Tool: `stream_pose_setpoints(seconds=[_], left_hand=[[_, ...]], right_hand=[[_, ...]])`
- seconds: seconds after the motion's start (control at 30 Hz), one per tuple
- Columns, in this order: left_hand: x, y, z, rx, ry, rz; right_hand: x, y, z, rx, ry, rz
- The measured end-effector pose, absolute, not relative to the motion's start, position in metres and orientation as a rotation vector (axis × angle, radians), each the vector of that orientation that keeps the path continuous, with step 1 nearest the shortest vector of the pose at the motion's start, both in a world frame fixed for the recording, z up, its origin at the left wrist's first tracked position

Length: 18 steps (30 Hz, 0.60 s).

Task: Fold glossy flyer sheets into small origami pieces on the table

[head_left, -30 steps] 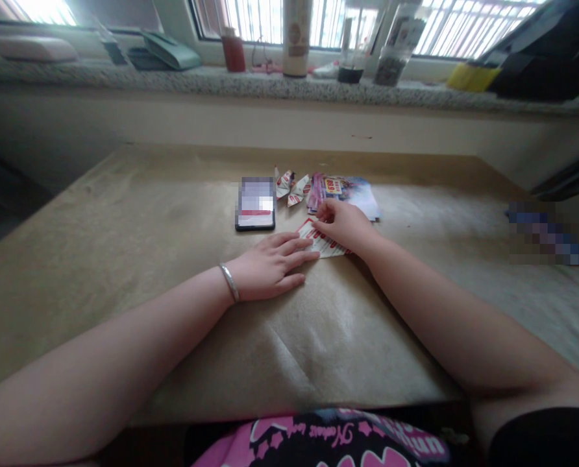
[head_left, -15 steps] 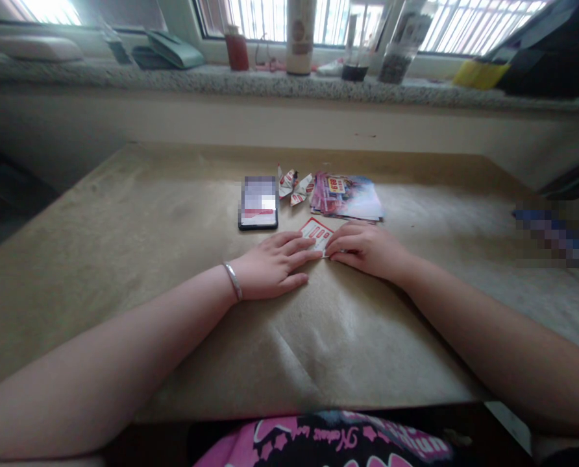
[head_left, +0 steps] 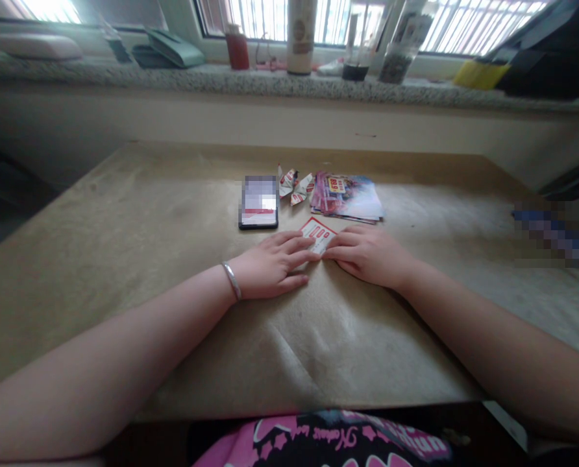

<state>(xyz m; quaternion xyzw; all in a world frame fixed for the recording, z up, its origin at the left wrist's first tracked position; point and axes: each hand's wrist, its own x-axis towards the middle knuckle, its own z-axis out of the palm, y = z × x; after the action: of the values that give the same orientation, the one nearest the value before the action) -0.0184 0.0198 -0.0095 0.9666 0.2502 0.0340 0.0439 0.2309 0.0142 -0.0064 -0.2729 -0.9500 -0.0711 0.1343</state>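
A small red-and-white printed paper (head_left: 317, 234) lies on the brown paper-covered table (head_left: 148, 227). My left hand (head_left: 272, 264), with a silver bracelet at the wrist, lies flat with its fingers stretched onto the paper's left edge. My right hand (head_left: 370, 253) lies flat too, fingertips pressing the paper's right part, so most of the sheet is hidden. Just behind are a stack of colourful leaflets (head_left: 348, 194) and two small folded paper figures (head_left: 294, 185).
A phone (head_left: 258, 202) lies face up left of the folded figures. The window sill (head_left: 270, 81) behind the table carries bottles, jars and a green case. A blurred dark object (head_left: 555, 237) rests at the table's right edge.
My right hand moved from the paper's far corner back and down, and now lies flat over its right side. My left hand has stayed in place.
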Motion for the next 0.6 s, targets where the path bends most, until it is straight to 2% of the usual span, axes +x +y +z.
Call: stream_pose_setpoints(seconds=[0.6], left_hand=[[-0.019,0.02,-0.009,2.998,0.745,0.111]], right_hand=[[0.24,0.004,0.0,-0.867,-2.815,-0.299]])
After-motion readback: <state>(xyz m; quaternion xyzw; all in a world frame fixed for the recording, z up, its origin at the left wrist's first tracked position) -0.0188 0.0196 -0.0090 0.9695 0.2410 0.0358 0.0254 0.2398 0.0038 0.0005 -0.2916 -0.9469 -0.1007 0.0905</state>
